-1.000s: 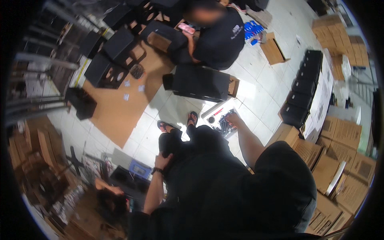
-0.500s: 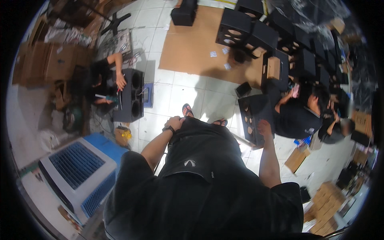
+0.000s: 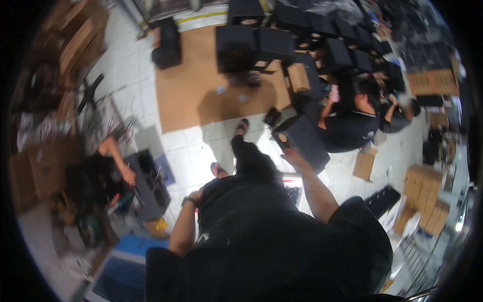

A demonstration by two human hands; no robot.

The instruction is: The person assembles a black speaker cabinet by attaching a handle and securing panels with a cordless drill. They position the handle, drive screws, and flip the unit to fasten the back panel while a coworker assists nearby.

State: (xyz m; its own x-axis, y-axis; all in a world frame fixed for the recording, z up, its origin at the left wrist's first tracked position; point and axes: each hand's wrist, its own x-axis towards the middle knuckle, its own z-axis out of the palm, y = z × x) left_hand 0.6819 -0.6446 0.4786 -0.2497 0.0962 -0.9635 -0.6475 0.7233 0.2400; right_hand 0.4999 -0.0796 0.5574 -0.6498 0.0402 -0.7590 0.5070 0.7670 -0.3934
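My left hand (image 3: 195, 195), with a dark band at the wrist, is beside my black trousers; its fingers are blurred and partly hidden. My right hand (image 3: 294, 158) hangs over the near edge of a black speaker cabinet (image 3: 308, 141) with a round cutout. Its fingers are loosely bent and apart, with nothing seen in them; whether they touch the cabinet I cannot tell. My sandalled feet (image 3: 242, 127) are in mid-stride, one on the tiles ahead and the other farther back.
Black cabinets (image 3: 276, 43) stand in rows beyond a brown cardboard sheet (image 3: 176, 95). At left, a co-worker's hand (image 3: 128, 176) is at another speaker cabinet (image 3: 151, 183). A seated person (image 3: 352, 126) holds a pink phone at right. An air cooler (image 3: 121, 277) and stacked cartons (image 3: 425, 186) flank me.
I have stepped forward and turned to the right. The cardboard sheet and cabinets are nearer, and the air cooler has slid toward the lower left edge. My right hand now overlaps the cabinet's near side.
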